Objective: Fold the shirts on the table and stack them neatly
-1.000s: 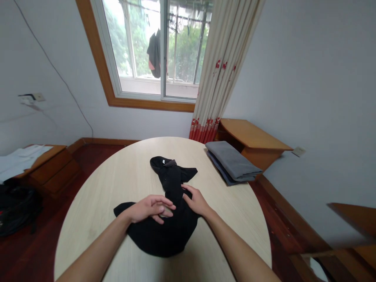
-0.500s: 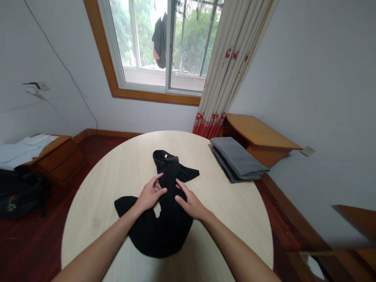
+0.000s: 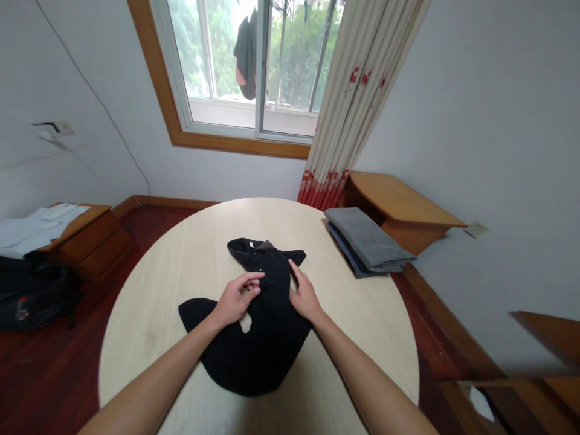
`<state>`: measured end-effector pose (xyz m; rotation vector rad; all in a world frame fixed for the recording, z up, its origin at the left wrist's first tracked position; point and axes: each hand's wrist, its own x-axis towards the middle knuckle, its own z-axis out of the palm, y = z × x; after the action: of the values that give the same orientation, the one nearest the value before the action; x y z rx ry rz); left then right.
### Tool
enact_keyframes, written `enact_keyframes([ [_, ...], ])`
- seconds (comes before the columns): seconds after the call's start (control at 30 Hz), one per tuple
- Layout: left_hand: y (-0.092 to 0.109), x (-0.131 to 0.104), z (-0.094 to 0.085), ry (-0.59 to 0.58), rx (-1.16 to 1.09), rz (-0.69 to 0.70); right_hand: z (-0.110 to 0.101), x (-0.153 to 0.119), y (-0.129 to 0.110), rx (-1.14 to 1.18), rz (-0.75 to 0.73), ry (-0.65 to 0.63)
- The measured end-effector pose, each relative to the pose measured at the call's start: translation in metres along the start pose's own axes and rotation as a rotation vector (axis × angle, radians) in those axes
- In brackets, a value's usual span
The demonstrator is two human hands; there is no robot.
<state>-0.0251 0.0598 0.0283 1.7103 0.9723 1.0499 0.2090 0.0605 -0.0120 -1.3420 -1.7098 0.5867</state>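
Observation:
A black garment (image 3: 260,356) lies spread and partly bunched on the round pale table (image 3: 154,290). Its collar, with a small white label, points to the far side, and small buttons show below it. My left hand (image 3: 238,296) pinches the garment's left edge near the buttons, fingers bent and closed. At the right edge, my right hand (image 3: 306,296) lies along the cloth with thumb and fingers apart. One sleeve sticks out to the left under my left wrist, and another points right beyond my right fingertips.
Folded grey cloths (image 3: 367,238) rest at the table's right far edge. Behind them stands a wooden desk (image 3: 403,199) beside a curtain (image 3: 353,103). On the left are a small cabinet (image 3: 102,241) with papers and a black bag (image 3: 36,296) on the floor.
My right hand has moved right and slightly away from my left hand. The garment's upper part now lies wider and flatter, with its buttons showing, and the collar has shifted left.

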Motion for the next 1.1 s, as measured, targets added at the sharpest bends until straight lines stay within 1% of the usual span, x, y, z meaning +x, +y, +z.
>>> enact_keyframes([
  [0.1,-0.003,0.000,0.002,0.045,0.003,0.001,0.000,0.002,0.001,-0.016,-0.017,-0.022],
  [0.17,-0.010,0.002,0.001,0.077,0.032,-0.020,-0.002,0.001,-0.002,-0.012,-0.008,-0.038],
  [0.23,-0.019,0.004,-0.004,0.096,0.109,-0.052,-0.004,0.000,-0.006,0.016,-0.002,-0.050],
  [0.33,-0.030,0.007,-0.009,0.099,0.239,-0.060,-0.008,-0.002,-0.015,0.089,-0.031,-0.086],
  [0.4,-0.032,0.007,-0.009,0.084,0.243,-0.031,-0.009,-0.004,-0.023,0.130,-0.076,-0.133],
  [0.5,-0.026,0.005,-0.006,0.025,0.115,-0.013,-0.010,-0.007,-0.040,0.187,-0.162,-0.226],
  [0.57,-0.019,0.003,-0.003,0.008,0.006,-0.024,-0.010,-0.009,-0.052,0.256,-0.200,-0.288],
  [0.7,-0.008,0.000,-0.001,0.009,-0.136,-0.049,-0.014,-0.010,-0.072,0.415,-0.218,-0.397],
  [0.8,-0.004,0.000,0.000,0.010,-0.230,-0.066,-0.016,-0.011,-0.077,0.445,-0.224,-0.438],
  [0.9,-0.005,0.002,0.003,0.079,-0.271,-0.087,-0.016,-0.011,-0.075,0.427,-0.223,-0.418],
  [1.0,-0.009,0.007,0.004,0.147,-0.316,-0.099,-0.017,-0.010,-0.065,0.367,-0.213,-0.341],
  [1.1,-0.011,0.012,-0.007,0.212,-0.344,-0.084,-0.027,-0.009,-0.048,0.274,-0.186,-0.256],
])
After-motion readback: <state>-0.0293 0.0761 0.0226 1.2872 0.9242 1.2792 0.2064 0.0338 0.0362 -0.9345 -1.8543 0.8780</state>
